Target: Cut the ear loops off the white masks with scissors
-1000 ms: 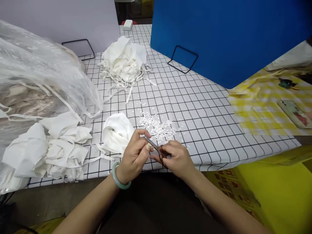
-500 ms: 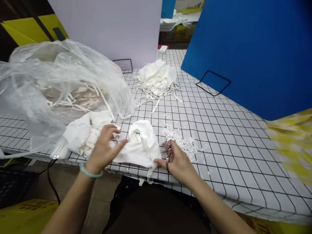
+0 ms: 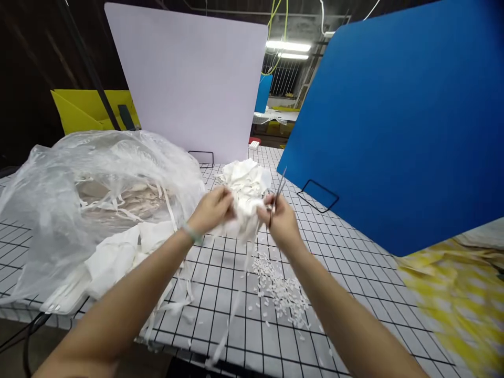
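In the head view, a white cloth piece [image 3: 244, 212] with long dangling ties hangs between my two hands, blurred by motion. My left hand [image 3: 213, 209] is closed on its left side. My right hand [image 3: 282, 223] grips small scissors [image 3: 280, 188], blades pointing up, and its thumb and fingers also pinch the cloth's right side. Just behind is a heap of similar white cloth pieces [image 3: 244, 172], partly covered by the held one. Below my right hand, many small white clippings [image 3: 280, 291] lie scattered on the grid-patterned tablecloth [image 3: 212, 294].
To the left, a big clear plastic bag [image 3: 47, 184] holds more cloth, and white pieces [image 3: 114, 257] lie before it beside a white plastic object [image 3: 65, 294]. A lilac panel [image 3: 192, 79] and a blue panel [image 3: 378, 121] stand behind. Yellow checked cloth [image 3: 441, 283] lies at right.
Both hands have lifted the white cloth piece from the table's front edge and carried it forward to the heap. The scissors now point up. The view has tilted upward.
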Demonstrator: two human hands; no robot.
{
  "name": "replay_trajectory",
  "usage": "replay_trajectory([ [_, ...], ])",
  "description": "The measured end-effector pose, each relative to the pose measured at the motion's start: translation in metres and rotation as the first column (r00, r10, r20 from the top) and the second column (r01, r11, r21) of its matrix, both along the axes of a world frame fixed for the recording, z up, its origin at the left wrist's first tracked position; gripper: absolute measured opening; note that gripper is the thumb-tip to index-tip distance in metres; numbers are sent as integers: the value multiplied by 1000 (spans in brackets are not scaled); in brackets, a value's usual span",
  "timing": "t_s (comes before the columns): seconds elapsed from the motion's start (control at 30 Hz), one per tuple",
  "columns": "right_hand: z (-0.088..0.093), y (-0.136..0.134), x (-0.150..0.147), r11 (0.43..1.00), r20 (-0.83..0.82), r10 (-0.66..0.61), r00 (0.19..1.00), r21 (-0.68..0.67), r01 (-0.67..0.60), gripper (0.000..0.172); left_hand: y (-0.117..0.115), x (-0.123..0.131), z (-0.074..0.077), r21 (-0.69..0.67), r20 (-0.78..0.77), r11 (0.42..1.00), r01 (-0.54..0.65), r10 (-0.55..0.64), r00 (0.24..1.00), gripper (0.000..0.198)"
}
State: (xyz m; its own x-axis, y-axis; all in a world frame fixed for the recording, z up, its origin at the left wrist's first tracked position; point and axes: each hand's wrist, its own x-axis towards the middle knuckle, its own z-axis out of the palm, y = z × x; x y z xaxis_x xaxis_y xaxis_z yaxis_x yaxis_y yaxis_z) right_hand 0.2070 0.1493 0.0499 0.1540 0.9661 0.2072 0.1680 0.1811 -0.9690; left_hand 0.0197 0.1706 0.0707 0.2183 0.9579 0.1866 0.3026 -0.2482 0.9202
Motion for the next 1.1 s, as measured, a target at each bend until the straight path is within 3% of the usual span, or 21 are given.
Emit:
replay_trajectory([
  [0.07, 25, 52, 10, 995, 4, -81, 997, 66, 81, 23, 42, 28, 26, 66, 76, 996, -56, 51, 996, 14],
  [0.1, 31, 73, 14, 991, 19, -107, 994, 86, 105, 26, 55, 38, 31, 136, 126, 987, -82, 65, 990, 12],
  [0.17, 27, 95, 21, 970, 149, -183, 972, 188, 153, 26, 58, 47, 21, 162, 186, 983, -91, 60, 981, 19],
  [0.2, 16, 95, 21, 964, 202, -198, 959, 217, 154, 27, 46, 46, 8, 150, 170, 987, -51, 25, 985, 20],
  [0.27, -15, 74, 14, 979, 276, -147, 950, 178, 99, 28, -3, 38, -30, 101, 57, 991, 91, -97, 994, 13],
  [0.33, -53, 37, -5, 996, 290, 90, 953, -31, -84, 21, -66, 24, -71, 30, -80, 957, 289, -286, 955, 11],
  [0.37, -71, 18, -18, 965, 253, 245, 936, -161, -209, 17, -96, 16, -89, -20, -128, 939, 343, -342, 931, 13],
  [0.43, -100, -15, -49, 904, 223, 401, 888, -252, -345, 18, -144, -1, -115, -84, -191, 955, 286, -297, 936, 19],
  [0.53, -121, -38, -101, 858, 221, 504, 835, -235, -456, 27, -176, -31, -129, -49, -218, 993, 107, -115, 969, 22],
  [0.63, -125, -36, -140, 821, 224, 570, 790, -188, -539, 28, -177, -56, -127, -2, -227, 997, -75, 72, 971, 26],
  [0.73, -117, -32, -148, 805, 207, 592, 779, -204, -557, 24, -172, -71, -125, 30, -233, 983, -180, 182, 955, 23],
  [0.87, -92, -54, -101, 819, 110, 559, 822, -227, -527, 17, -168, -78, -126, 86, -187, 953, -290, 301, 935, 18],
  [0.97, -78, -88, -56, 768, -158, 561, 813, -267, -582, 25, -160, -78, -130, 159, -174, 927, -338, 364, 915, 13],
  [1.1, -91, -137, -29, 765, -254, 478, 841, -350, -541, 31, -134, -78, -130, 373, -257, 853, -366, 474, 842, 14],
])
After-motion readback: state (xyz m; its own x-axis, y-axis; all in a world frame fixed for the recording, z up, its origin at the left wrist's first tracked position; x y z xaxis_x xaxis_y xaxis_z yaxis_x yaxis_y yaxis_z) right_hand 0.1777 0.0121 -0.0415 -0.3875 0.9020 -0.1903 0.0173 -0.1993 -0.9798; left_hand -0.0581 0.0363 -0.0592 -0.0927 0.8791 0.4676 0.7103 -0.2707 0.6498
